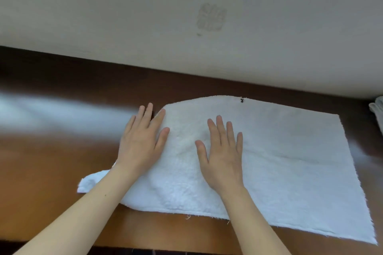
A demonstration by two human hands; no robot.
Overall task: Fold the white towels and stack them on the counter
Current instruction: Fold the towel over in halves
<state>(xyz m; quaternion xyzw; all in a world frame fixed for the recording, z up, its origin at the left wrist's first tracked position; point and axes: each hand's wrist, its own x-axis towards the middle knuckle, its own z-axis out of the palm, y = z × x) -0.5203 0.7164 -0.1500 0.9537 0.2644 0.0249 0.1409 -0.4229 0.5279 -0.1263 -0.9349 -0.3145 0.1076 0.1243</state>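
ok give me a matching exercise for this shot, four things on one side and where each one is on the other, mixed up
1 left hand
2 right hand
3 black thread
4 pale cloth

A far edge of the white towel
B right edge of the view
C flat across the towel's left edge
D flat on the towel, nearer its middle

Pairs: 1-C, 2-D, 3-A, 4-B

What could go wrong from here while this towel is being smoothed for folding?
The towel has a bunched corner near the left hand; folding now may trap that lump. Its near right corner lies close to the counter edge, so smoothing with the right hand might drag it off.
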